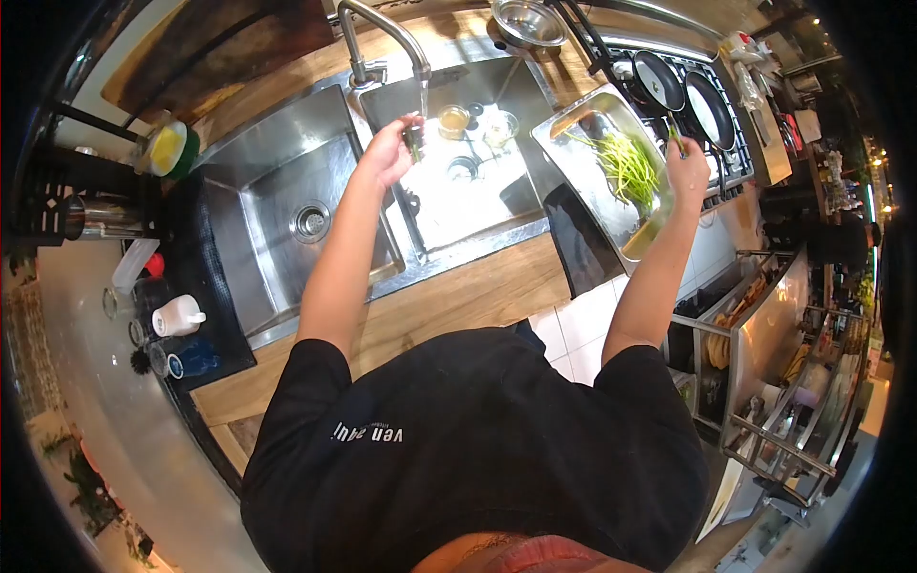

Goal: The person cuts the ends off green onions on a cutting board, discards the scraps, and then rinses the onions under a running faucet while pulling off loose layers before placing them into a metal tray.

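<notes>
My left hand [387, 153] is at the right-hand sink basin, under the running tap [420, 67]. Its fingers close around a small dark green piece [413, 143], too small to name. At the far right edge of a metal tray [565, 158], my right hand [689, 174] is closed on a short bunch of green stalks [674, 130]. Long thin green stalks [626, 170] lie loose in a heap inside this tray, which rests by the basin's right side. Several small round containers, one a tan cup [453, 120], stand in the brightly lit basin [516, 220].
To the left is a second steel basin [277, 181] with a drain. Two black pans [709, 110] sit on the stove at right. A metal bowl [530, 23] stands behind the sink. A white mug [179, 316] is at far left; an open drawer [764, 306] juts out at right.
</notes>
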Demonstrator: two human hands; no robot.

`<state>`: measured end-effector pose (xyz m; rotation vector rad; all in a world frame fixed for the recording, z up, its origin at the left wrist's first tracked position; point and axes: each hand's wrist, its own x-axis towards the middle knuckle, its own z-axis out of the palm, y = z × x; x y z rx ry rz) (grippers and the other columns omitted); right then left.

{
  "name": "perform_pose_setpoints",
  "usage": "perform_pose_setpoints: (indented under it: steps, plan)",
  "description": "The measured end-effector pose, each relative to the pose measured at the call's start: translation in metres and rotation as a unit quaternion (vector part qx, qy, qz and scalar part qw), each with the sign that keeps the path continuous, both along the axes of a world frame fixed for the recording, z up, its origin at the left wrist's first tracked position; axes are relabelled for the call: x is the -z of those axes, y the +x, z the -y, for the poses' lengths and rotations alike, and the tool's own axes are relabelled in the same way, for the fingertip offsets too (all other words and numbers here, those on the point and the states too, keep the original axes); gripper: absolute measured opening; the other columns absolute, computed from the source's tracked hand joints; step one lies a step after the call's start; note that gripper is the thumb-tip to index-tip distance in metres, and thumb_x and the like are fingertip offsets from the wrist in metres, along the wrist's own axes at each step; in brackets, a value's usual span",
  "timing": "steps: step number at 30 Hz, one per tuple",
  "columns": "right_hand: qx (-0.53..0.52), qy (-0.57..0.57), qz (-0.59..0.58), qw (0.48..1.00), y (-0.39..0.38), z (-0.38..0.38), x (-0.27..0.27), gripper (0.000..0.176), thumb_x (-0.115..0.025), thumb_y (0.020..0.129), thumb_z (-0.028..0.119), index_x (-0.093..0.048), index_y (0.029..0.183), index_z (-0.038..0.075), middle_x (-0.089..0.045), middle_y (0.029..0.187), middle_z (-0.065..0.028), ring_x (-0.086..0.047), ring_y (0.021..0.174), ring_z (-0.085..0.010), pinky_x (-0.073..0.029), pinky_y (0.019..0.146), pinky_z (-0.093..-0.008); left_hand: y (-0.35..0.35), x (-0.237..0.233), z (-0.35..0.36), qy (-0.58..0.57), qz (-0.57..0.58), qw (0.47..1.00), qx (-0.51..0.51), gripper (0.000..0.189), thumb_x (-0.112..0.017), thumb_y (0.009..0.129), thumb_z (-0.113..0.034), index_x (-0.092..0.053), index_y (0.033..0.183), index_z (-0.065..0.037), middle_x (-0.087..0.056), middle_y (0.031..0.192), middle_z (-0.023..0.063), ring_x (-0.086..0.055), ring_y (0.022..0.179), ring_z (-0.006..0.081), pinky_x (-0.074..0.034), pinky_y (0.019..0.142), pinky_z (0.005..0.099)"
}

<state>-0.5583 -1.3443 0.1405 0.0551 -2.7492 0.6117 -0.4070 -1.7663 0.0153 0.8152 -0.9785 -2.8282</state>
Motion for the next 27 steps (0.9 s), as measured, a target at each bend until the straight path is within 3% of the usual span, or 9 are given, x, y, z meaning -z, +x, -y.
perform_pose_setpoints:
  steps: [4, 8, 10, 12, 14, 15, 20, 23, 27]
  plan:
    - [0.088, 0.094, 0.023, 0.991, 0.034, 0.001, 0.005, 0.033, -0.056, 0.08, 0.028, -0.063, 0.104, 0.007, -0.065, 0.094, -0.0166, -0.062, 0.089, -0.0326, -0.048, 0.078, -0.0407, -0.019, 0.012, 0.012, 0.089, -0.036, 0.992, 0.081, 0.02, -0.043, 0.093, -0.026, -0.054, 0.09, -0.01, -0.056, 0.079, 0.0013, -0.053, 0.072, 0.0182, -0.046, 0.067, 0.0334]
    - [-0.044, -0.026, 0.051, 0.997, 0.104, 0.089, 0.025, 0.028, -0.052, 0.082, 0.024, -0.063, 0.102, 0.007, -0.065, 0.092, -0.0172, -0.061, 0.088, -0.0346, -0.048, 0.077, -0.0398, -0.03, -0.003, -0.006, -0.146, 0.051, 0.986, 0.061, 0.033, -0.041, 0.093, -0.034, -0.059, 0.091, -0.006, -0.055, 0.07, 0.0019, -0.052, 0.064, 0.0179, -0.046, 0.065, 0.0323]
    - [-0.167, -0.06, 0.171, 0.969, 0.129, 0.139, 0.051, 0.023, -0.052, 0.083, 0.02, -0.063, 0.1, 0.007, -0.064, 0.084, -0.0193, -0.062, 0.079, -0.0364, -0.048, 0.073, -0.04, -0.032, -0.012, -0.007, -0.564, 0.094, 0.804, 0.16, 0.04, -0.041, 0.092, -0.037, -0.061, 0.086, -0.004, -0.059, 0.069, 0.0084, -0.057, 0.065, 0.0225, -0.047, 0.068, 0.0327]
    - [-0.303, -0.001, 0.25, 0.92, 0.126, 0.166, 0.108, 0.024, -0.053, 0.08, 0.019, -0.064, 0.096, 0.005, -0.063, 0.088, -0.0216, -0.061, 0.083, -0.0363, -0.048, 0.076, -0.0399, -0.022, -0.029, -0.016, -0.621, 0.124, 0.758, 0.158, 0.043, -0.042, 0.091, -0.039, -0.062, 0.081, -0.002, -0.063, 0.074, 0.0163, -0.062, 0.073, 0.0304, -0.048, 0.074, 0.0351]
    - [-0.351, 0.142, 0.342, 0.86, 0.109, 0.192, 0.138, 0.022, -0.053, 0.079, 0.019, -0.066, 0.092, 0.006, -0.064, 0.09, -0.0204, -0.061, 0.089, -0.033, -0.048, 0.079, -0.0372, -0.022, -0.005, -0.009, -0.814, 0.015, 0.554, 0.175, 0.039, -0.044, 0.09, -0.037, -0.064, 0.088, -0.003, -0.064, 0.085, 0.0202, -0.061, 0.082, 0.0359, -0.047, 0.077, 0.0402]
    - [-0.377, 0.223, 0.369, 0.82, 0.087, 0.203, 0.171, 0.022, -0.054, 0.078, 0.019, -0.067, 0.091, 0.006, -0.064, 0.09, -0.0196, -0.061, 0.09, -0.0319, -0.048, 0.08, -0.0367, -0.019, -0.005, -0.008, -0.814, 0.019, 0.554, 0.174, 0.039, -0.044, 0.09, -0.037, -0.064, 0.088, -0.003, -0.064, 0.085, 0.0202, -0.061, 0.082, 0.0359, -0.047, 0.077, 0.0402]
    - [-0.23, 0.069, 0.359, 0.902, 0.036, 0.232, 0.222, 0.02, -0.059, 0.078, 0.021, -0.068, 0.089, 0.007, -0.065, 0.093, -0.0172, -0.062, 0.092, -0.0293, -0.047, 0.081, -0.0353, -0.018, 0.019, -0.015, -0.758, 0.012, 0.459, 0.463, 0.035, -0.048, 0.089, -0.034, -0.064, 0.096, -0.004, -0.063, 0.095, 0.0204, -0.06, 0.09, 0.0341, -0.048, 0.078, 0.0404]
    - [-0.198, -0.084, 0.321, 0.922, 0.027, 0.229, 0.245, 0.023, -0.06, 0.078, 0.023, -0.068, 0.093, 0.006, -0.065, 0.097, -0.0158, -0.062, 0.095, -0.0266, -0.046, 0.084, -0.0341, -0.035, 0.064, -0.033, -0.756, 0.021, 0.415, 0.505, 0.034, -0.052, 0.087, -0.034, -0.065, 0.095, -0.004, -0.063, 0.097, 0.0194, -0.061, 0.093, 0.0307, -0.048, 0.078, 0.0391]
    - [-0.126, 0.001, 0.385, 0.914, 0.025, 0.217, 0.25, 0.035, -0.065, 0.077, 0.026, -0.064, 0.109, 0.011, -0.063, 0.106, -0.0143, -0.061, 0.099, -0.0221, -0.044, 0.091, -0.0316, -0.044, 0.044, -0.063, -0.728, 0.079, 0.375, 0.568, 0.031, -0.059, 0.081, -0.03, -0.065, 0.098, -0.005, -0.062, 0.102, 0.0207, -0.06, 0.094, 0.0307, -0.047, 0.084, 0.0386]
